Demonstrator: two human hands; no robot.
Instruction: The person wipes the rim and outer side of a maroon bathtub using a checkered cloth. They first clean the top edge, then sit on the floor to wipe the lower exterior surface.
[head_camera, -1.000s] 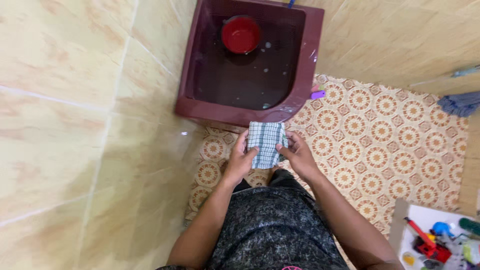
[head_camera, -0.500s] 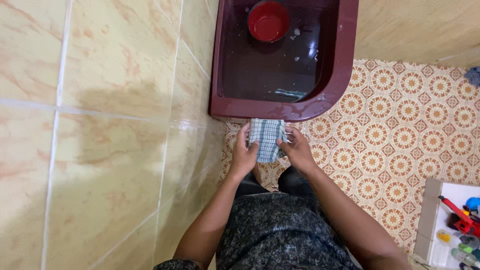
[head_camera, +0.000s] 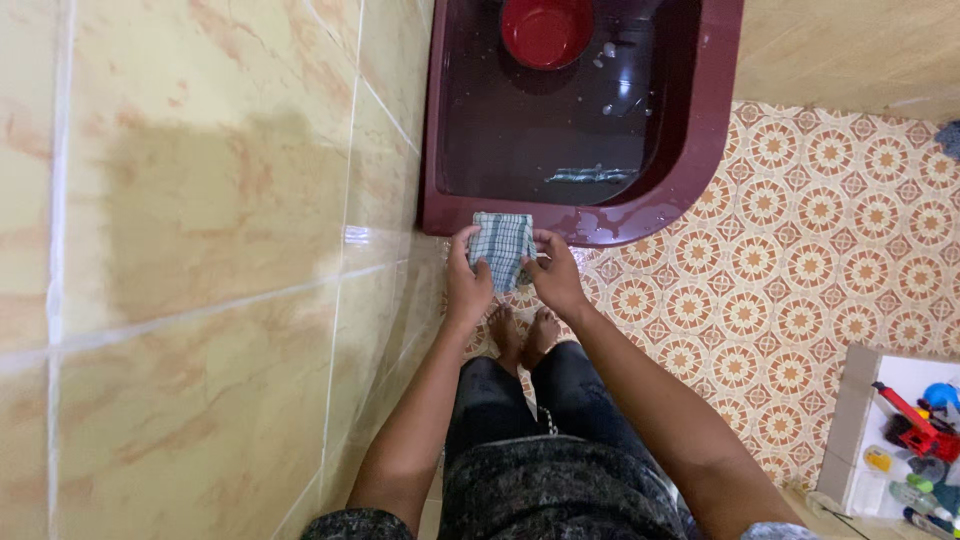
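Here, a folded checked cloth, white with green and dark lines, hangs between both hands just in front of the near rim of a maroon water basin. The left hand pinches the cloth's left edge, thumb on the front and fingers behind, so that grip is closed on the fabric. The right hand pinches the right edge in the same manner, its grip also closed on the cloth. The cloth is held upright, its top edge level with the basin's rim and seemingly touching or just beside it; its lower part droops in soft folds between the two thumbs. The weave looks thin and soft, like a kitchen towel.

The basin is a glossy, hard tub with a rounded outer corner, set against the wall and filled with dark water. A round red plastic bowl floats at the far end, with a few pale specks near it. A reflection or second strip of checked fabric shows at the water's near side; which it is cannot be told.

The wall on the left is shiny beige marble-patterned tile with pale grout lines. The floor carries orange and cream round floral tiles. Bare feet stand below the cloth. At the lower right, a white box holds bright mixed small items.
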